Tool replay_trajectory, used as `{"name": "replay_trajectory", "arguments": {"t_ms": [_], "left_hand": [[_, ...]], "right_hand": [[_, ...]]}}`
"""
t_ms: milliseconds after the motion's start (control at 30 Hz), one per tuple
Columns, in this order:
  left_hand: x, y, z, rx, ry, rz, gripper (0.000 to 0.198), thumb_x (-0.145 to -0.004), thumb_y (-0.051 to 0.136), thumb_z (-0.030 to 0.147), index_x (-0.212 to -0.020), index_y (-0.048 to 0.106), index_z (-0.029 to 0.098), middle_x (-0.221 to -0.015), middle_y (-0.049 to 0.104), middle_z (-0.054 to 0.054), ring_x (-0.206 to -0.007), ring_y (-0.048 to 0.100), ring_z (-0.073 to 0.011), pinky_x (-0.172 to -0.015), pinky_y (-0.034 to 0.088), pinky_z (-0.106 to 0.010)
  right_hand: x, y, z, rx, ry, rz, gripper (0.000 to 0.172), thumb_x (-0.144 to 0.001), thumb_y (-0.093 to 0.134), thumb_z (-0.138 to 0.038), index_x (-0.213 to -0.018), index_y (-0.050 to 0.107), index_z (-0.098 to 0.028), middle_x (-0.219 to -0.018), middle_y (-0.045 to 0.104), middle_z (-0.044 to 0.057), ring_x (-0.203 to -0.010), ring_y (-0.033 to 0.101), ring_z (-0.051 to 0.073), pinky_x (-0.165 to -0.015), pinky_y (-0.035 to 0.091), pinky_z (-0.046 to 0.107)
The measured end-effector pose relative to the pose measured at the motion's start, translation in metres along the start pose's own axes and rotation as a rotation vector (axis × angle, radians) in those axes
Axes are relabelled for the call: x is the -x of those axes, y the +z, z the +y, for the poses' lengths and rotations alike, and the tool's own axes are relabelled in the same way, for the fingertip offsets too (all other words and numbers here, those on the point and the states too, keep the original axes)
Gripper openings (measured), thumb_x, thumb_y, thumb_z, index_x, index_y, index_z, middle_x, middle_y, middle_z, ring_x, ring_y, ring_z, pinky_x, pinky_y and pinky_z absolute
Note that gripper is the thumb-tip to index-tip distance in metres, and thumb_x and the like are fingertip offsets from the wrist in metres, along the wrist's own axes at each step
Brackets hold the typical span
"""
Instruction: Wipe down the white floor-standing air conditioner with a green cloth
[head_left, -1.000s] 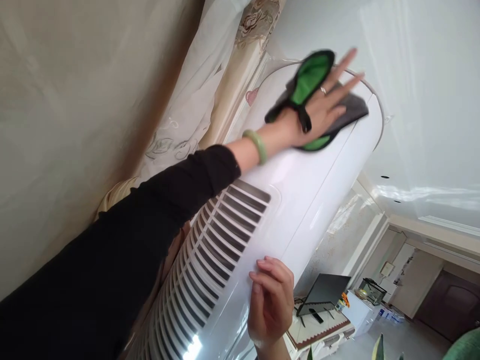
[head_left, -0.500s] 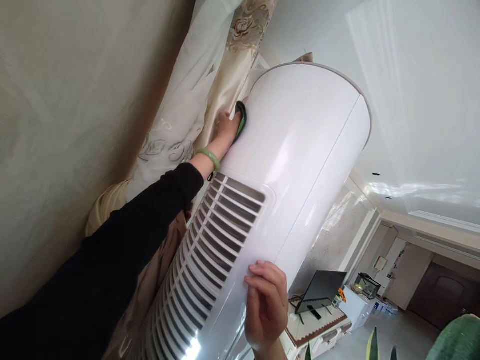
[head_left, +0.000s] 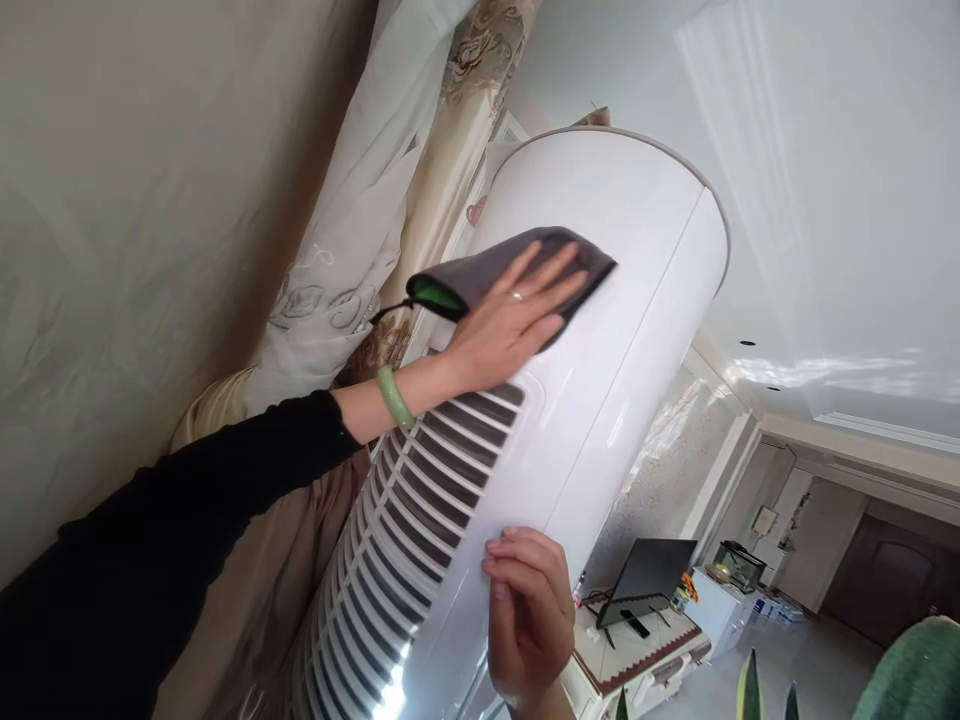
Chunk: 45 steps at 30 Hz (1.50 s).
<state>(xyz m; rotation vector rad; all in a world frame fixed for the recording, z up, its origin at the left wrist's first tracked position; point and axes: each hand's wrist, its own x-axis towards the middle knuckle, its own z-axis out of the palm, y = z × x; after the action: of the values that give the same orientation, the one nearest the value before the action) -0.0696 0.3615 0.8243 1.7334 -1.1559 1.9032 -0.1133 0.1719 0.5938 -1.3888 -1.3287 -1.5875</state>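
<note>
A tall white air conditioner [head_left: 630,330] with a slatted grille [head_left: 420,520] fills the middle of the tilted view. My left hand [head_left: 506,325], black-sleeved with a green bangle [head_left: 391,397], lies flat on a grey cloth with a green lining [head_left: 480,268], pressing it against the unit's upper front just above the grille. My right hand [head_left: 529,605] rests lower on the casing beside the grille, its fingers curled together with nothing in them.
Sheer and patterned curtains [head_left: 352,250] hang close behind the unit on its left. A beige wall [head_left: 135,250] is further left. In the room beyond stand a flat TV [head_left: 649,580] on a white cabinet [head_left: 637,665] and green plant leaves [head_left: 926,675].
My left hand swept the cloth from the unit's top round its left side by the curtain, then onto the front above the grille. My right hand stayed put.
</note>
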Motion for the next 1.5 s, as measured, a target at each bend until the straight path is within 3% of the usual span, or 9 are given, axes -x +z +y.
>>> {"name": "replay_trajectory", "arguments": {"t_ms": [167,400,600,767,900,1033,1133,1333,1500], "left_hand": [[-0.068,0.012,0.026,-0.108,0.153,-0.236,0.049,-0.108,0.052,0.041,-0.156,0.054,0.038,-0.174,0.038,0.010,-0.170,0.016,-0.0257,-0.140,0.022,-0.055],[-0.145,0.021,0.020,-0.115,0.091,-0.236,0.057,-0.109,0.051,0.033,-0.164,0.045,0.020,-0.178,0.029,0.003,-0.170,0.005,-0.0295,-0.139,0.023,-0.048],[-0.064,0.008,0.036,-0.076,0.314,-0.434,0.056,-0.108,0.048,0.042,-0.161,0.049,0.026,-0.177,0.032,-0.001,-0.170,0.010,-0.0331,-0.140,0.011,-0.059],[0.000,-0.010,0.056,-0.059,0.404,-0.641,0.055,-0.110,0.038,0.044,-0.164,0.044,0.032,-0.176,0.035,0.002,-0.169,0.018,-0.0262,-0.141,0.013,-0.051],[-0.059,-0.003,0.041,-0.142,0.399,-0.594,0.059,-0.108,0.044,0.044,-0.164,0.046,0.025,-0.178,0.032,0.000,-0.170,0.013,-0.0284,-0.142,0.008,-0.049],[-0.147,0.012,0.031,-0.281,0.156,-0.485,0.063,-0.107,0.046,0.045,-0.165,0.041,0.021,-0.182,0.019,0.001,-0.169,0.005,-0.0362,-0.140,0.000,-0.058],[-0.166,0.018,0.036,-0.281,0.096,-0.449,0.063,-0.109,0.043,0.044,-0.165,0.039,0.016,-0.183,0.015,-0.002,-0.168,0.004,-0.0386,-0.138,0.004,-0.062],[-0.083,0.005,0.051,-0.163,0.249,-0.598,0.064,-0.107,0.042,0.048,-0.166,0.042,0.023,-0.181,0.020,0.003,-0.170,0.012,-0.0311,-0.141,0.008,-0.046],[0.007,-0.017,0.075,0.083,0.234,-0.893,0.062,-0.109,0.032,0.048,-0.168,0.039,0.030,-0.181,0.021,0.005,-0.169,0.016,-0.0240,-0.140,0.016,-0.045]], "right_hand": [[-0.002,0.000,0.001,-0.007,0.001,-0.017,0.032,-0.087,0.054,0.002,-0.103,0.070,-0.020,-0.100,0.073,0.005,-0.102,0.071,0.020,-0.090,0.061,0.040],[-0.003,-0.001,0.000,-0.016,0.005,-0.038,0.033,-0.086,0.053,0.004,-0.103,0.069,-0.019,-0.100,0.073,0.005,-0.103,0.070,0.019,-0.092,0.061,0.039],[-0.006,0.002,-0.001,-0.042,-0.002,0.006,0.033,-0.087,0.051,0.005,-0.102,0.070,-0.017,-0.099,0.073,0.005,-0.104,0.069,0.018,-0.093,0.061,0.036],[-0.005,0.005,-0.001,-0.063,-0.017,0.005,0.031,-0.087,0.051,0.004,-0.101,0.070,-0.017,-0.098,0.073,0.005,-0.103,0.068,0.017,-0.093,0.061,0.036],[-0.007,0.007,-0.002,-0.075,-0.022,0.024,0.030,-0.088,0.052,0.003,-0.101,0.070,-0.017,-0.097,0.074,0.005,-0.101,0.068,0.017,-0.091,0.062,0.036],[-0.011,0.007,-0.003,-0.070,-0.028,0.043,0.029,-0.088,0.054,0.002,-0.101,0.070,-0.018,-0.096,0.075,0.005,-0.099,0.068,0.017,-0.089,0.064,0.035],[-0.009,0.005,-0.004,-0.072,-0.016,0.054,0.028,-0.088,0.056,0.002,-0.102,0.070,-0.018,-0.096,0.075,0.005,-0.098,0.069,0.017,-0.089,0.064,0.036],[0.007,0.002,-0.012,-0.090,0.004,0.169,0.028,-0.088,0.052,0.001,-0.099,0.069,-0.019,-0.092,0.073,0.003,-0.092,0.067,0.016,-0.082,0.065,0.036],[0.011,-0.003,-0.026,-0.084,-0.001,0.206,0.023,-0.093,0.049,-0.005,-0.095,0.068,-0.017,-0.091,0.069,0.003,-0.093,0.065,0.016,-0.083,0.062,0.035]]}}
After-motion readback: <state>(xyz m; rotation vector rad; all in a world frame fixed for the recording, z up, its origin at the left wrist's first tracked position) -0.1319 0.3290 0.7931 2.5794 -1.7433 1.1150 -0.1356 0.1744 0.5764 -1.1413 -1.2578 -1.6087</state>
